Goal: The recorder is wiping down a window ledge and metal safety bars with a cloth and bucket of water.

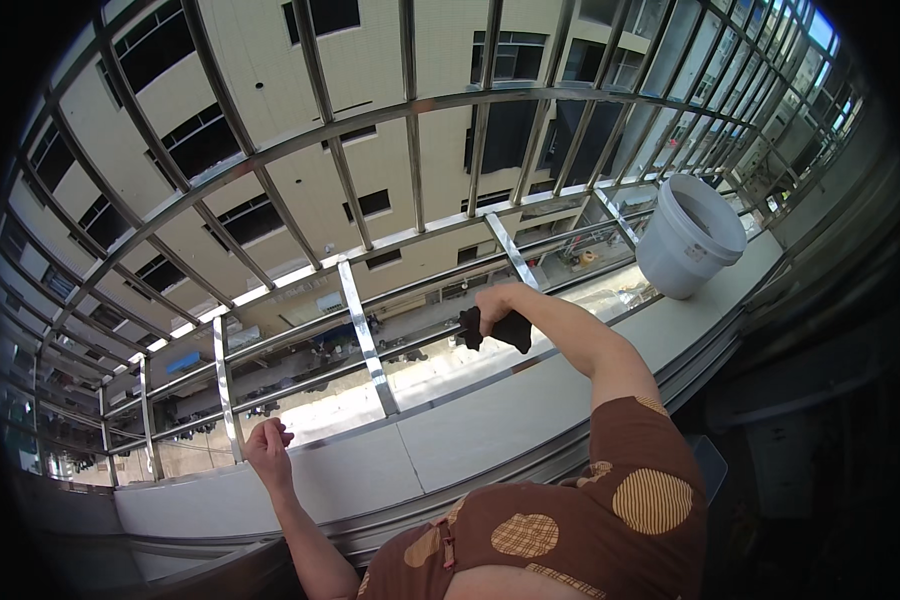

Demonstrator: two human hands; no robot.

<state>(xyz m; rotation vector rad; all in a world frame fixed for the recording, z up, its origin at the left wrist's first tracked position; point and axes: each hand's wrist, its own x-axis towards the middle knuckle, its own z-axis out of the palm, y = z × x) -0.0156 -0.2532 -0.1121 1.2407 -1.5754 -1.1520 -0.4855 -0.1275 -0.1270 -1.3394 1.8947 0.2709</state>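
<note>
My right hand [493, 306] grips a crumpled black cloth [511, 331] at the lower horizontal rail [420, 343] of a metal window cage. Part of the cloth bunches around that rail, and the rest hangs to the right of my fingers. Over the left part of the white tiled sill [487, 409], my left hand [268, 450] has its fingers curled in, with nothing visible in them. It is beside the foot of a flat metal crossbar [227, 390]; whether it touches the bar is unclear.
A white plastic bucket [679, 244] stands at the sill's right end; its contents are unclear. Upright metal bars [412, 165] enclose the outer side, with gaps in the cage floor open to a street far below. Window tracks [487, 480] run between sill and body.
</note>
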